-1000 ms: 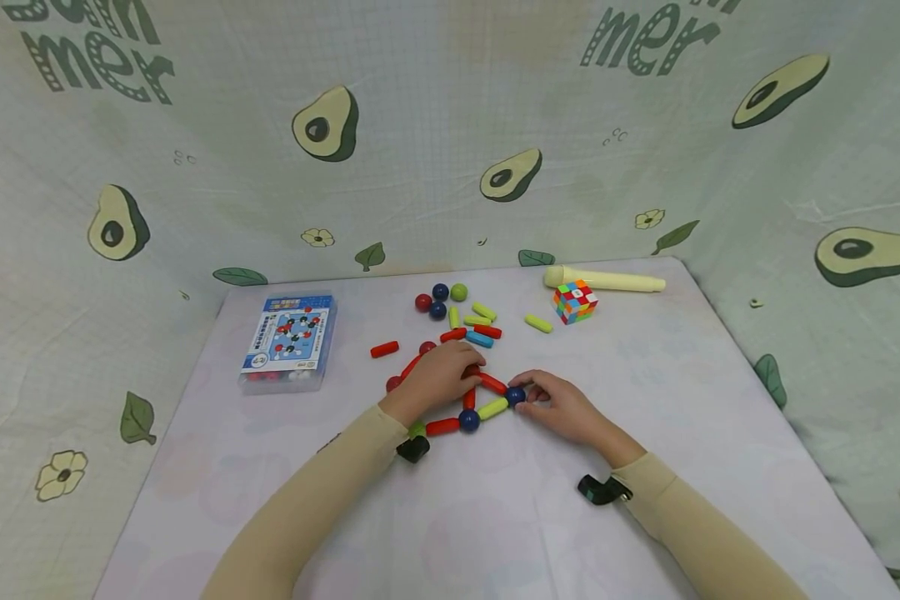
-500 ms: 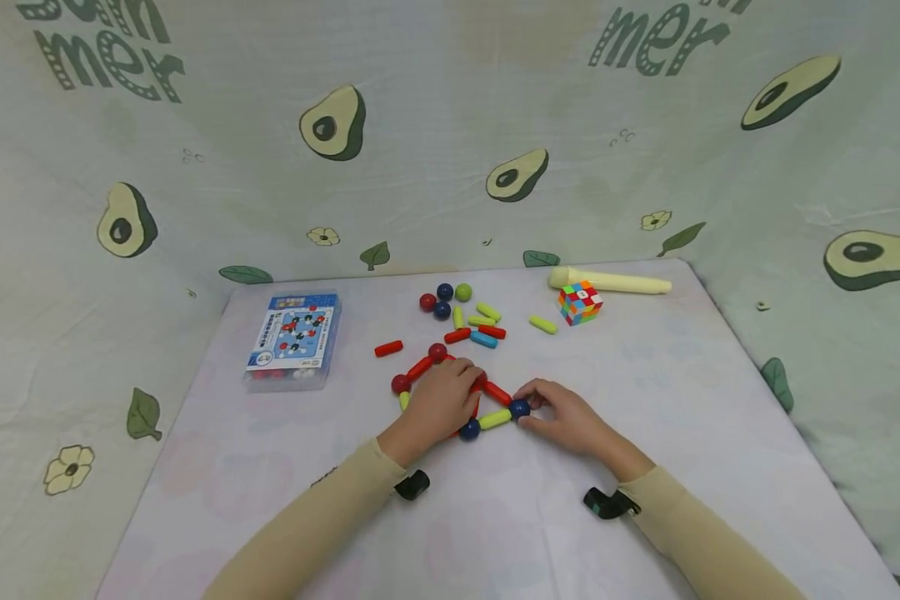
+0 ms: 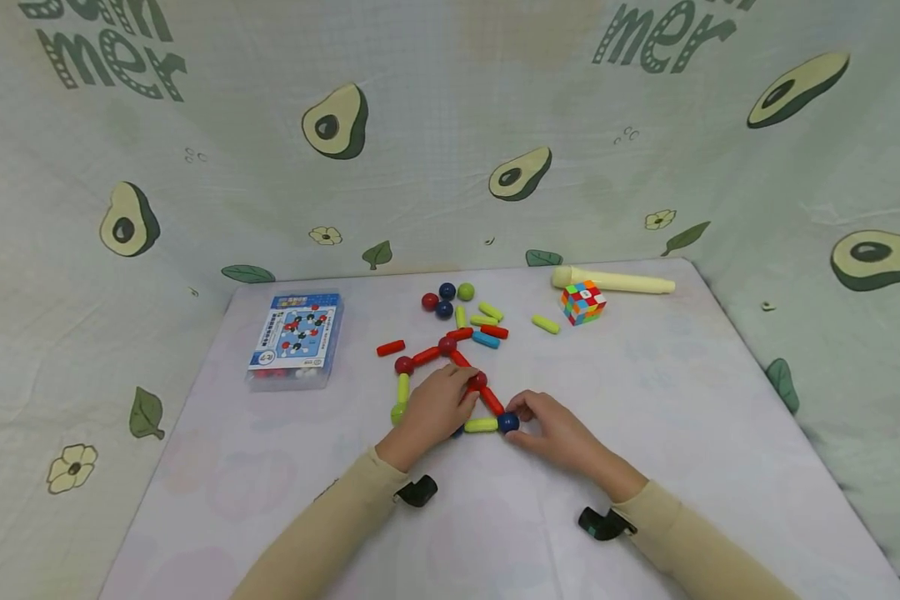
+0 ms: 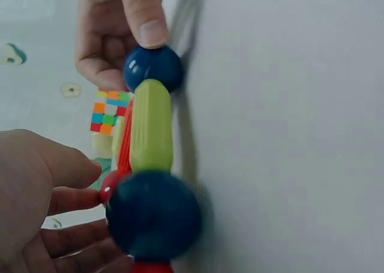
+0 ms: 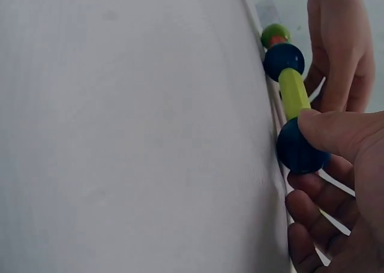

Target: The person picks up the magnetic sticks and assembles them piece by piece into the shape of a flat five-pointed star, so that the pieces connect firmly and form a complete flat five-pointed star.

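Observation:
A closed frame of plastic sticks and balls lies on the table, linked ball to stick. My left hand [image 3: 438, 407] covers part of it and pinches a red ball [image 3: 479, 380] between thumb and fingers. At the right corner, my right hand [image 3: 558, 429] holds a blue ball [image 3: 508, 422], its thumb on top in the right wrist view. A yellow-green stick [image 4: 151, 126] joins that ball to another blue ball [image 4: 154, 213]. Red sticks [image 3: 492, 401] and two more red balls [image 3: 447, 346] form the far side. A green ball [image 3: 398, 414] shows beside my left wrist.
Loose red, blue [image 3: 486, 339] and yellow-green sticks lie behind the frame, with several loose balls [image 3: 444, 309] farther back. A boxed set [image 3: 292, 342] stands left. A puzzle cube [image 3: 583, 302] and a pale yellow toy microphone [image 3: 618, 282] are at the back right.
The frame has turned clockwise on the table: its right corner came nearer me and its left side moved away. Both hands kept hold and moved with it.

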Tool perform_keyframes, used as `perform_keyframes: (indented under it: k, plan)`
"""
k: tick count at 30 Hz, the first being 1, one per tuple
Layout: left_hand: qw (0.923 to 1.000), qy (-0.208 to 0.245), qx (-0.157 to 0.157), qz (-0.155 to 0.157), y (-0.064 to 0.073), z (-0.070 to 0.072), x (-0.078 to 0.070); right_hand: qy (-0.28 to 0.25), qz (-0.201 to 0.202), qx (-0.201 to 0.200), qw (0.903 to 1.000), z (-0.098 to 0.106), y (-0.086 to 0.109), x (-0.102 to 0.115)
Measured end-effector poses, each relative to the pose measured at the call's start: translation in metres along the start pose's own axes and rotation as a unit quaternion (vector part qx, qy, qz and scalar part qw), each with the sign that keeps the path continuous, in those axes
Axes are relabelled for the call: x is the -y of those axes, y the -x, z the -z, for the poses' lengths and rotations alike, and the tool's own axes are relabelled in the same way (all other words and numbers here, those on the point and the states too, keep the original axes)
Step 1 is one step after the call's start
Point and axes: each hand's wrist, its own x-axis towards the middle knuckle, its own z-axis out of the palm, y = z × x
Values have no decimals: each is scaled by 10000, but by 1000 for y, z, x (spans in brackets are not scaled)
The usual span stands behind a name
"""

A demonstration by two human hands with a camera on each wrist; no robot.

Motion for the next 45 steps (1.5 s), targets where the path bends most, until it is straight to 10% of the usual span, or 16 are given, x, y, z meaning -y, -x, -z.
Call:
perform_keyframes:
  k: [9, 33, 45]
  plan:
    - [9961, 586, -360, 547, 5, -12, -2, -132, 197, 516, 9984, 7, -6, 7]
    - [9900, 1153, -682, 432, 15, -26, -3, 1288, -310, -397, 9904, 27, -122, -10]
    - [9905, 1122, -669, 421, 17, -25, 1, 1717, -429, -516, 9829, 22, -119, -11]
